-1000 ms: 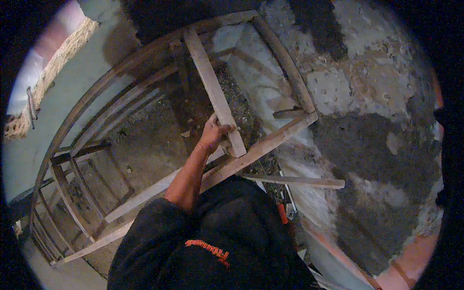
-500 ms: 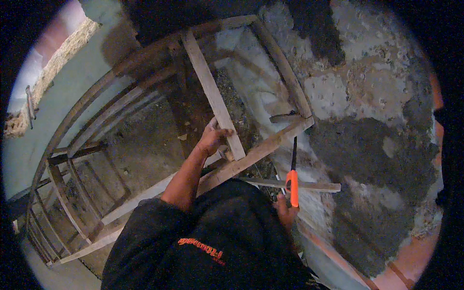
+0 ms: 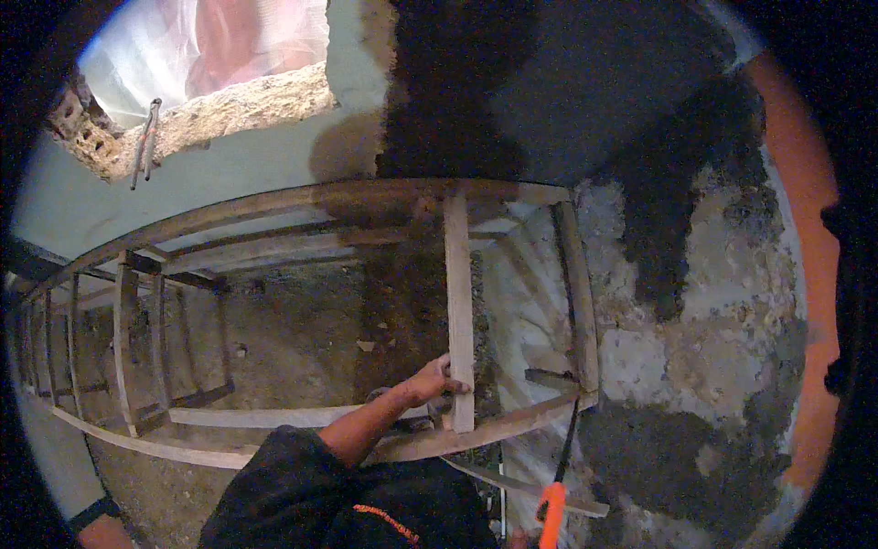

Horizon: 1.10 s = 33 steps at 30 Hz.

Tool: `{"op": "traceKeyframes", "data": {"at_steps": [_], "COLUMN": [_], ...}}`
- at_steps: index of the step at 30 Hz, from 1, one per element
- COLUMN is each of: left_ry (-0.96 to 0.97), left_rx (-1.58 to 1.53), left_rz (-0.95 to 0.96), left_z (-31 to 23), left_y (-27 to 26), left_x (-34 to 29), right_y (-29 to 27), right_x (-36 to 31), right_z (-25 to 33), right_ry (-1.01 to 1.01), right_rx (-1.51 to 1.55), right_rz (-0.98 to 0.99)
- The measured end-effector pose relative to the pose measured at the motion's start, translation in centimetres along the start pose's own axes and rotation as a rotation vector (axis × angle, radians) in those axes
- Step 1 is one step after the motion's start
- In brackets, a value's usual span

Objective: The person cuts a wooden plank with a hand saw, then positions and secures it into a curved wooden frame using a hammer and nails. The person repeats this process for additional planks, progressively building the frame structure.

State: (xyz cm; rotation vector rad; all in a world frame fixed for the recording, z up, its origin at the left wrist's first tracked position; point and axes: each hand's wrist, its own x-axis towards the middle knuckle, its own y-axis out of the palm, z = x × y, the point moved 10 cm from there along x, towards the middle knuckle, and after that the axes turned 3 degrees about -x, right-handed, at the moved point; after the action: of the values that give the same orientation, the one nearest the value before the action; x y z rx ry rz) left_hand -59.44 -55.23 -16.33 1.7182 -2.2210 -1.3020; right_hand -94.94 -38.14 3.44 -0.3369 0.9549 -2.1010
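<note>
A long wooden frame, ladder-like with several crosspieces, stretches across in front of me. My left hand is closed round the near end of a pale wooden crosspiece. This piece spans from the frame's far rail to its near rail. At the bottom edge, mostly cut off, my right hand is beside the orange handle of a handsaw. The saw's narrow dark blade points up toward the frame's right corner, seen nearly edge-on. Its fingers are barely visible here, though the earlier frame shows them at the handle.
A thin wooden strip sticks out below the near rail, close to the saw. Behind the frame rises a green wall with a rough opening and bent metal rods. Patchy plaster wall lies to the right.
The view has turned and tilted up, so the frame sits lower and more level and the wall opening shows more. My left hand keeps its grip on the crosspiece; the saw appears lower.
</note>
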Motion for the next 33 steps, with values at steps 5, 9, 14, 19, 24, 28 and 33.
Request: {"op": "traceKeyframes", "data": {"at_steps": [5, 9, 14, 19, 24, 28, 33], "left_ry": [-0.101, -0.044, -0.097, -0.121, -0.262, -0.228, 0.306], "left_rx": [0.043, 0.043, 0.083, 0.106, 0.058, -0.023, -0.526], "left_rz": [0.015, 0.052, 0.091, 0.269, 0.347, 0.248, -0.025], "left_z": [0.4, -0.1, 0.1, -0.3, 0.8, -2.5, -15.5], "left_y": [-0.2, 0.0, -0.5, -0.1, -1.2, -5.1, -10.5], "left_x": [0.4, 0.6, 0.6, 0.8, 1.5, 6.3, 15.3], "right_y": [0.7, 8.5, 21.4, 25.4, 26.4, 26.8, 27.0], "right_x": [0.9, -1.7, -2.2, -2.8, -4.7, -5.1, -5.1], "right_z": [5.1, 8.2, 11.8, 13.5, 13.4, 13.7, 14.0], "right_ry": [-0.128, -0.259, -0.394, -0.39, -0.366, -0.387, -0.445], "right_rx": [-0.043, -0.084, -0.227, -0.346, -0.46, -0.473, -0.449], "right_rz": [-0.057, 0.092, 0.261, 0.359, 0.49, 0.492, 0.458]}}
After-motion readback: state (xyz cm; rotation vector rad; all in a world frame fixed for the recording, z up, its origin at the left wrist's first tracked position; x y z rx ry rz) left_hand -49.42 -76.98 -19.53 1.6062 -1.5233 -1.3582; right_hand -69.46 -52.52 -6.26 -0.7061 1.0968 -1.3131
